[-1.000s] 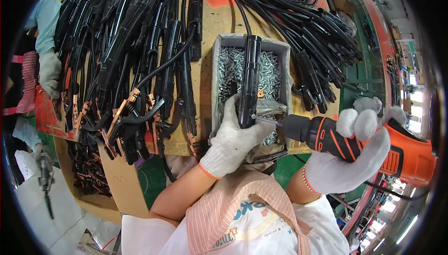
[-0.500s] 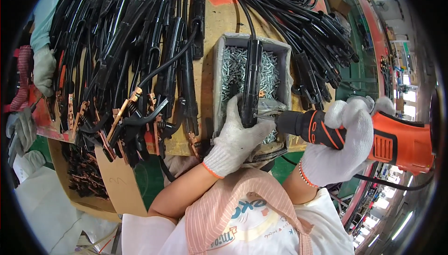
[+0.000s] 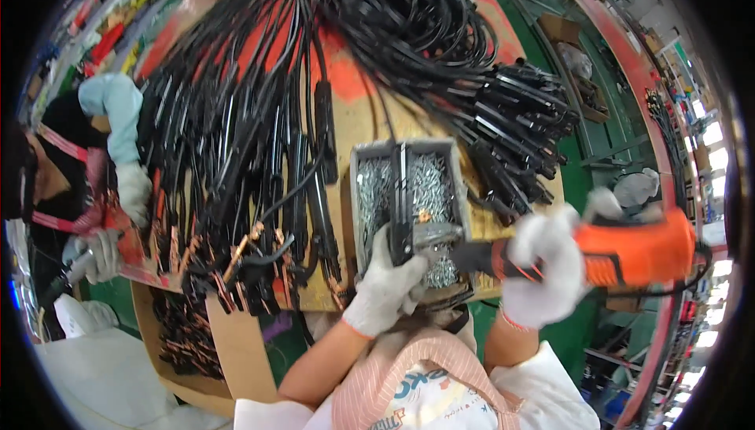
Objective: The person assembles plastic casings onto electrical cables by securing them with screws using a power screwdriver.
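My left hand (image 3: 387, 288), in a white knit glove, is closed round the lower end of a black plastic handle (image 3: 402, 202). A cable runs from the handle's far end, and the handle lies over a grey box (image 3: 461, 186) of small silver screws (image 3: 436, 182). My gloved right hand (image 3: 543, 276), blurred by motion, grips an orange and black power drill (image 3: 637, 249). The drill points left, its dark nose (image 3: 476, 258) close to my left fingertips. Whether its bit touches the handle I cannot tell.
Black cables with handles and copper-coloured clamp parts (image 3: 244, 253) cover the table's left; more black handles (image 3: 519, 115) lie at the right. A cardboard box (image 3: 244, 343) of copper-ended parts stands below the left edge. A co-worker's gloved hands (image 3: 132, 194) are at far left.
The view has tilted up, so the table and box sit lower and more of the co-worker shows. The drill is blurred now. My left hand still holds the handle.
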Action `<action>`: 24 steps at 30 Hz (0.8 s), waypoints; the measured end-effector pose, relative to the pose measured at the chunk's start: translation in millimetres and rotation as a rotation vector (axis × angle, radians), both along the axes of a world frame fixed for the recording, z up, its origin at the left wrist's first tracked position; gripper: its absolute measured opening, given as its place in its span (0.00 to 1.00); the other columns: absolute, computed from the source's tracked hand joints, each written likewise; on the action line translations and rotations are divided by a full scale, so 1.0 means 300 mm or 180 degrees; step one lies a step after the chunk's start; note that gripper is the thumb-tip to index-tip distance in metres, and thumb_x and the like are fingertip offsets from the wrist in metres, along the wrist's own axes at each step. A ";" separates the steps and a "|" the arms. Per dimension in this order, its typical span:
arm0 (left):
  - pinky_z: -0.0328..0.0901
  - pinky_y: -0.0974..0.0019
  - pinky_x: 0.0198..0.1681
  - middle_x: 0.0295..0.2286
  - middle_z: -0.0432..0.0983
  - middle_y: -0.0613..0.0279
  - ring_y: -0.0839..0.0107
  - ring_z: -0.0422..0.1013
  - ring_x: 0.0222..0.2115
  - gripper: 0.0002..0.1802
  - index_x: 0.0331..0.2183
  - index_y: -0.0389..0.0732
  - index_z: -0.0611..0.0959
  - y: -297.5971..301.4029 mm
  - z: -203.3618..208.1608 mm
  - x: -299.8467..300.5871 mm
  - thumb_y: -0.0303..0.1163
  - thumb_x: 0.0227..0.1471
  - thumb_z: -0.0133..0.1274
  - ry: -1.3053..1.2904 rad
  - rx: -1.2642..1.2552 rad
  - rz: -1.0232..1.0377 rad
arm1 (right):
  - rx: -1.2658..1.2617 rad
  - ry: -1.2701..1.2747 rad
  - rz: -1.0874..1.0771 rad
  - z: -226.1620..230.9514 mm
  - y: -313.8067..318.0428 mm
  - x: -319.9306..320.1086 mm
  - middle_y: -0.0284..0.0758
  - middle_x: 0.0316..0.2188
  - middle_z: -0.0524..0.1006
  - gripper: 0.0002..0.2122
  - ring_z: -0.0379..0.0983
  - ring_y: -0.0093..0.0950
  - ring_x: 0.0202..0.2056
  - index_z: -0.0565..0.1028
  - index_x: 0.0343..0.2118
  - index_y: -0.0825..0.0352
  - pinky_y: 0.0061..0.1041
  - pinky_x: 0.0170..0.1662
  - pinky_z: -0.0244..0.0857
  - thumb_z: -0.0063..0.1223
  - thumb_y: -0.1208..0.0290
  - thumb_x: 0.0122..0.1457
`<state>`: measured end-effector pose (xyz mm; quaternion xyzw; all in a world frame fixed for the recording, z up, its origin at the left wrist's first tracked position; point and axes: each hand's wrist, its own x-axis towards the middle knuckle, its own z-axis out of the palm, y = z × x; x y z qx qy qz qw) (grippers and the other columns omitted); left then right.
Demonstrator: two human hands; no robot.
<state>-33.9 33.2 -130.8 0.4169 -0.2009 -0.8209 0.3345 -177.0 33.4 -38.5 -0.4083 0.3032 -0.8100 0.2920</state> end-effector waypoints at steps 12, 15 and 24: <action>0.70 0.69 0.29 0.29 0.76 0.57 0.72 0.74 0.24 0.48 0.57 0.32 0.48 -0.169 0.240 -0.589 0.43 0.51 0.62 -0.0423 -0.0570 -0.0263 | -0.0033 0.0262 -0.1833 0.033 0.347 -0.441 0.28 0.25 0.53 0.17 0.53 0.21 0.27 0.61 0.53 0.72 0.17 0.33 0.51 0.44 0.77 0.63; 0.73 0.63 0.26 0.26 0.76 0.55 0.68 0.75 0.22 0.59 0.61 0.35 0.28 -0.233 -0.019 -0.757 0.40 0.53 0.58 -0.0654 -0.0934 -0.0629 | 0.0414 0.0273 -0.2081 0.069 0.283 -0.351 0.30 0.26 0.53 0.15 0.51 0.23 0.27 0.61 0.51 0.72 0.17 0.32 0.48 0.42 0.71 0.64; 0.71 0.55 0.40 0.35 0.78 0.46 0.51 0.75 0.36 0.21 0.44 0.41 0.79 -0.116 0.176 -0.010 0.39 0.48 0.60 -0.3868 -0.3724 -0.0741 | 0.2897 0.0549 0.0859 -0.029 0.057 -0.127 0.43 0.46 0.72 0.38 0.75 0.31 0.35 0.46 0.67 0.63 0.26 0.41 0.71 0.56 0.74 0.57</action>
